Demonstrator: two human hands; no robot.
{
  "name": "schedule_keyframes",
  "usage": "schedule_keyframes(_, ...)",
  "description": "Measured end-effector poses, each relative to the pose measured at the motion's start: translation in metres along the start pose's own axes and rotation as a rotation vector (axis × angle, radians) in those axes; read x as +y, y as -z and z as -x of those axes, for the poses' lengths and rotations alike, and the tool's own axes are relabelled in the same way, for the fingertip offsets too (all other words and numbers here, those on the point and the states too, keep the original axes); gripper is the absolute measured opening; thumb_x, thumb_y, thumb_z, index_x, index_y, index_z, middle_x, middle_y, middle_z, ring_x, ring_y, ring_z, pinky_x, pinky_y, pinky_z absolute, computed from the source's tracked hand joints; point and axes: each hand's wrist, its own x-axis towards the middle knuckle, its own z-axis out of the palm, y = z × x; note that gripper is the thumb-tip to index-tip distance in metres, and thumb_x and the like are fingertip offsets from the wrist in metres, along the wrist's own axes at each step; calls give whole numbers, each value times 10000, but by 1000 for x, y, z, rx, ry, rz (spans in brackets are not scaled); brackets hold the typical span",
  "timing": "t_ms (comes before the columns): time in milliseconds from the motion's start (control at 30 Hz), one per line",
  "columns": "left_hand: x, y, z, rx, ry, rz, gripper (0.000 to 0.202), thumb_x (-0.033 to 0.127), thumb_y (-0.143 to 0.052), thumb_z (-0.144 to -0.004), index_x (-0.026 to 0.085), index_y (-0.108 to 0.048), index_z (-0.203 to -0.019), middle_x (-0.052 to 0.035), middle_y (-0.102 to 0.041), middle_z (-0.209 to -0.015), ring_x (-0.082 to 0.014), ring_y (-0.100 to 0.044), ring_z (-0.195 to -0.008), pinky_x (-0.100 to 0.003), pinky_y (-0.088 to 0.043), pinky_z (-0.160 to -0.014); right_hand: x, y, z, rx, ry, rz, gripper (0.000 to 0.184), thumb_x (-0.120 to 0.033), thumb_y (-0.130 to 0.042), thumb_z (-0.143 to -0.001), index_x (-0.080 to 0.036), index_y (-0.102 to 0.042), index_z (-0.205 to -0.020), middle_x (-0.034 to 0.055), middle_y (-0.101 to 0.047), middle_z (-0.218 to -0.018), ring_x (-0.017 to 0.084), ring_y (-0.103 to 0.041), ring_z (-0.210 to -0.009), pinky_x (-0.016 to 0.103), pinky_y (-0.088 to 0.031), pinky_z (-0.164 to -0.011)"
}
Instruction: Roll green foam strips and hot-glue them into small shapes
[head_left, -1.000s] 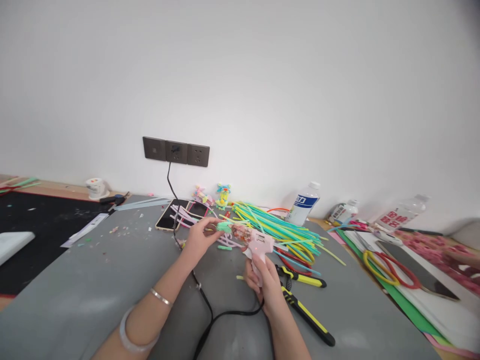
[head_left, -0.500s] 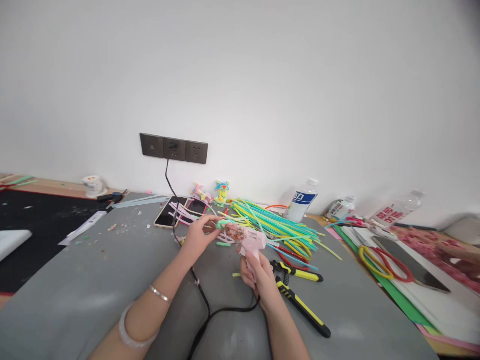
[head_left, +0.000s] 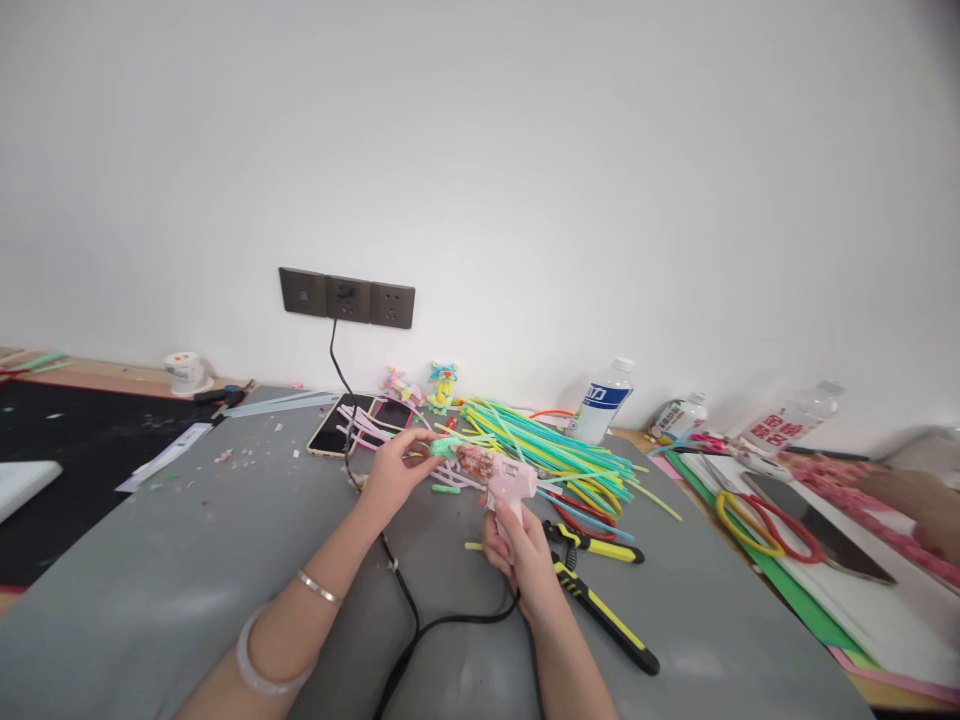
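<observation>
My left hand (head_left: 396, 475) pinches a small mint-green piece (head_left: 445, 447) between thumb and fingertips; its exact kind is too small to make out. In my right hand (head_left: 519, 548) is a pink hot glue gun (head_left: 511, 482), gripped by its handle. The gun's stained front end points left, close to the green piece; I cannot tell whether they touch. Behind both hands lies a pile of green, teal and yellow pipe cleaners (head_left: 555, 450). A short green bit (head_left: 445, 489) rests on the table below the nozzle.
Yellow-black pliers (head_left: 600, 600) lie right of my right hand. A black cord (head_left: 405, 590) crosses the grey table (head_left: 247, 560). Behind are phones (head_left: 337, 428), two small colourful figures (head_left: 443, 385) and a bottle (head_left: 602, 402). Scissors (head_left: 757, 525) lie at right, near another person's arm (head_left: 892, 505).
The glue gun has shifted slightly right, so more of the green piece shows. My left hand has moved slightly left. At far right, the other person's arm has moved.
</observation>
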Motion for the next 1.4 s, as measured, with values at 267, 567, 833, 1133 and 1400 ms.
schedule_keyframes(267,-3,0,-2,23,-5,46,265,307,-716,-695,167,-661,-912,-53,-668,-901,-146,-599,-747,-250,-543,-647,-5,-2,3,72,6,22,418,-570,-631,-816,-160,-575,-871,-115,-325,-456,26,-176,-363,164,-122,-352)
schedule_keyframes(567,0,1,-1,33,-3,31,247,293,-706,-707,170,-653,-914,-44,-671,-883,-145,-611,-756,-245,-554,-660,-5,0,2,119,5,2,405,-563,-637,-808,-166,-569,-853,-110,-318,-451,34,-167,-358,194,-112,-355)
schedule_keyframes(833,-1,0,-1,-5,-21,-35,262,301,-710,-719,163,-673,-938,-62,-685,-898,-158,-631,-764,-266,-565,-681,-4,-1,4,-6,-12,6,389,-546,-625,-830,-162,-579,-879,-109,-326,-457,31,-178,-361,186,-121,-354)
schedule_keyframes(1133,-2,0,-1,-13,-16,-38,262,319,-704,-729,171,-669,-942,-61,-686,-910,-159,-629,-780,-271,-561,-695,-4,-1,2,-22,-34,49,440,-596,-646,-791,-165,-568,-832,-116,-326,-441,23,-175,-357,166,-155,-339)
schedule_keyframes(1400,0,0,-1,27,-18,-12,251,319,-712,-714,169,-655,-907,-44,-666,-873,-154,-620,-756,-262,-553,-669,-9,-5,4,41,-33,21,437,-585,-667,-778,-162,-560,-805,-120,-335,-443,17,-178,-361,149,-147,-347)
